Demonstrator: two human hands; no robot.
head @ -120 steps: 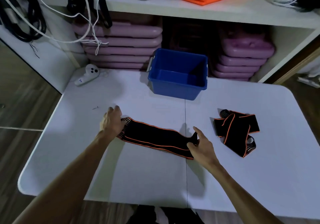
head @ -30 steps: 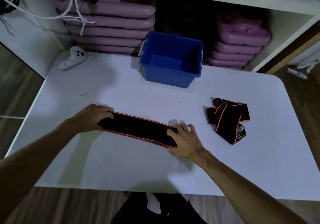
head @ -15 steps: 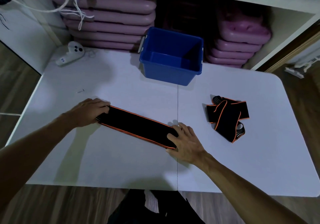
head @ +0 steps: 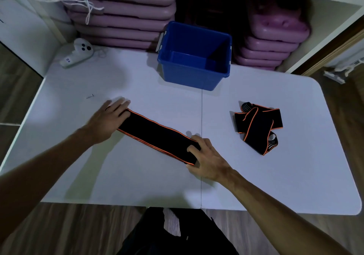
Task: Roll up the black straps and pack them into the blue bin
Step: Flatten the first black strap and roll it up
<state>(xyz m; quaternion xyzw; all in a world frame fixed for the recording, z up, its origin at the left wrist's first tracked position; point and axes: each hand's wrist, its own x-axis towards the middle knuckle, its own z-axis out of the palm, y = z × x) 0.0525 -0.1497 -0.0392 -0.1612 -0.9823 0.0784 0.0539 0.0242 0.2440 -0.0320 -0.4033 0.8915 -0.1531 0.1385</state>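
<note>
Strap lying flattened in front of the blue bin (head: 194, 57)

On the white table (head: 118, 176), the long black strap (head: 157, 136) is now lying smoother than four seconds ago; the left hand (head: 107, 119) is pressing flat, fingers spread, on the end left of the bin, the right hand (head: 206, 159) is curling over the nearer end, while the bundled strap (head: 258, 128) is sitting right of the bin.
</note>
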